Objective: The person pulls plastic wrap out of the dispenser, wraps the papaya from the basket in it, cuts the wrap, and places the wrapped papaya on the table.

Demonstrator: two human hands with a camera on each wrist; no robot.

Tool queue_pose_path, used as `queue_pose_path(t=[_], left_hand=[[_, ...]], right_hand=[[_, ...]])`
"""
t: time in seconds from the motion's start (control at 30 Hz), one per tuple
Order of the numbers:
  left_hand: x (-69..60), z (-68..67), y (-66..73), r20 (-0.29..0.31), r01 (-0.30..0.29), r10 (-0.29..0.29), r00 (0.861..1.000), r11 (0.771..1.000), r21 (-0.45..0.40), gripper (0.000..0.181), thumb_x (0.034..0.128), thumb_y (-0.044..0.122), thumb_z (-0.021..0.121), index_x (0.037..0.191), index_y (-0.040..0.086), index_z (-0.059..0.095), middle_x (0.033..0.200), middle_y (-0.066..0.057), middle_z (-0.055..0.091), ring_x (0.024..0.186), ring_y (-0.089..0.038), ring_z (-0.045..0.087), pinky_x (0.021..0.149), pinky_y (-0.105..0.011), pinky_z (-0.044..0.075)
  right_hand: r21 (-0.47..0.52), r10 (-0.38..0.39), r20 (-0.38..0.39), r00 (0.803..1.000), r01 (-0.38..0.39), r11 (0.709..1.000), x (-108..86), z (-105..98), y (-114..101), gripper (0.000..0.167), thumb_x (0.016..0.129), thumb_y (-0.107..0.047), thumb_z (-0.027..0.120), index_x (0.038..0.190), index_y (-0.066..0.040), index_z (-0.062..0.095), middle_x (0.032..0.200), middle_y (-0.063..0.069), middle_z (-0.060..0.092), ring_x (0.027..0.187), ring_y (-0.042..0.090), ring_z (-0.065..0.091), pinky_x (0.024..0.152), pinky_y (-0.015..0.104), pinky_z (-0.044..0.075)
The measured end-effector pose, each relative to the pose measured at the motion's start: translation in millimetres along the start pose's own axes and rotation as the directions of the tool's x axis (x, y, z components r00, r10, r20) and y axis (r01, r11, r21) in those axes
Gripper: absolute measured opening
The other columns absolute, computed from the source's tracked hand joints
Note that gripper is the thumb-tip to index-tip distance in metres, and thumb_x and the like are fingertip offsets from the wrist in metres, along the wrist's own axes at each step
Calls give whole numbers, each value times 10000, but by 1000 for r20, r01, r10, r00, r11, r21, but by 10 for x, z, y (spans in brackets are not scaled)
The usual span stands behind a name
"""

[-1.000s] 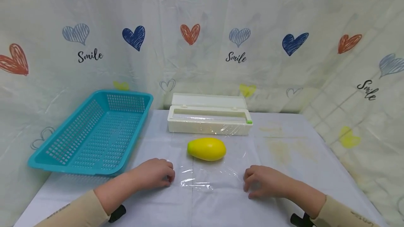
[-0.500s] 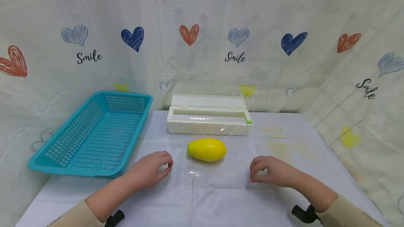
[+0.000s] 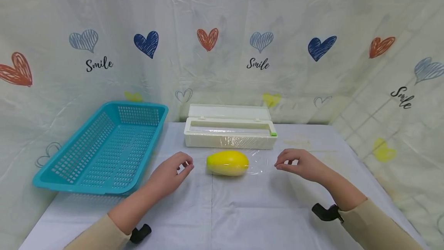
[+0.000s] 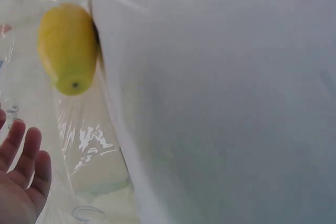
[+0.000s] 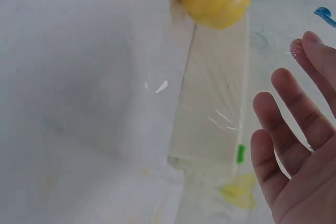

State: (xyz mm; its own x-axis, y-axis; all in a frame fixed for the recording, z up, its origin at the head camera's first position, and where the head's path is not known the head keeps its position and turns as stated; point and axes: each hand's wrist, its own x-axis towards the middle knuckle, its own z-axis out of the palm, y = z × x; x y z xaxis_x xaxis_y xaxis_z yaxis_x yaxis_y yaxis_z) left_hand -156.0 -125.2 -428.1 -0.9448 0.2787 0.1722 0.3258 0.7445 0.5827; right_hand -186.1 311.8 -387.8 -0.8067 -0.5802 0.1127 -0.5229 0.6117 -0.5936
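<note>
A clear sheet of plastic wrap runs forward from a white wrap dispenser and passes over a yellow papaya-like fruit with a greenish end. My left hand, left of the fruit, pinches one corner between thumb and index finger. Opposite it, my right hand pinches the other corner, clearly seen at the fingertips in the right wrist view. Both hands are raised above the table. In the left wrist view, the left thumb and index finger are mostly out of frame.
A turquoise perforated basket stands at the left, close to my left forearm. The dispenser's lid is up at the back. A white cloth covers the table, and a heart-patterned curtain hangs behind.
Both hands have risen and moved away from me toward the dispenser, bringing the wrap's near edge up and over the fruit. The fruit and basket have stayed in place.
</note>
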Motion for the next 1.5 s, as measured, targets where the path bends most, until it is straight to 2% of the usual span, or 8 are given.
queue_pose_path(t=[0.23,0.33,0.5,0.73,0.97,1.13,1.33,1.5], left_hand=[[201,56,-3,-77,101,-106,991,992,-76,100,987,288,621,1046,211,647,976,77,607,889,-139,562,778,-307,508],[283,67,-14,-77,152,-162,984,981,-123,125,993,308,609,1057,211,652,979,55,613,867,-163,561,761,-314,509],[425,99,-61,-80,187,-202,976,970,-156,139,995,338,599,1044,221,659,986,41,632,857,-181,561,765,-330,501],[570,154,-118,-43,244,-256,966,951,-189,141,994,333,599,1025,217,672,988,38,656,900,-195,566,785,-345,498],[602,210,-157,13,283,-284,959,947,-153,140,979,298,621,1002,173,681,915,39,644,870,-184,563,775,-348,493],[611,238,-158,52,301,-297,953,949,-98,141,972,287,633,1012,162,685,937,29,648,888,-196,567,804,-376,503],[607,234,-161,103,313,-307,946,949,-49,126,971,298,630,1000,184,675,973,17,642,876,-199,554,766,-369,497],[582,225,-138,138,336,-326,935,941,-50,140,980,300,616,1037,188,679,1013,16,644,850,-188,558,729,-335,511]], right_hand=[[-8,118,-42,992,-118,993,252,-4,105,78,926,-275,713,972,-232,758,953,-106,691,892,92,595,792,284,493],[-15,155,-50,987,-156,988,319,2,167,115,939,-291,695,999,-215,757,969,-62,707,895,113,599,817,314,499],[9,199,-66,978,-199,980,381,19,277,208,947,-293,685,1056,-129,751,1015,60,719,908,165,611,831,362,515],[68,307,-34,951,-304,950,444,92,419,298,974,-310,645,1117,-62,725,999,81,702,938,265,606,802,373,498],[65,371,11,929,-370,927,509,184,477,223,1003,-237,596,1064,-62,718,913,65,675,887,260,598,762,362,480],[39,408,83,909,-412,910,521,243,526,226,982,-288,630,1038,-91,725,909,12,683,845,193,584,742,331,484],[24,416,121,901,-422,906,506,294,535,212,974,-296,639,1026,-111,727,884,-1,670,809,186,556,731,332,481],[28,405,124,906,-411,911,492,299,522,232,982,-308,621,1033,-105,722,916,3,682,828,187,569,734,333,488]])
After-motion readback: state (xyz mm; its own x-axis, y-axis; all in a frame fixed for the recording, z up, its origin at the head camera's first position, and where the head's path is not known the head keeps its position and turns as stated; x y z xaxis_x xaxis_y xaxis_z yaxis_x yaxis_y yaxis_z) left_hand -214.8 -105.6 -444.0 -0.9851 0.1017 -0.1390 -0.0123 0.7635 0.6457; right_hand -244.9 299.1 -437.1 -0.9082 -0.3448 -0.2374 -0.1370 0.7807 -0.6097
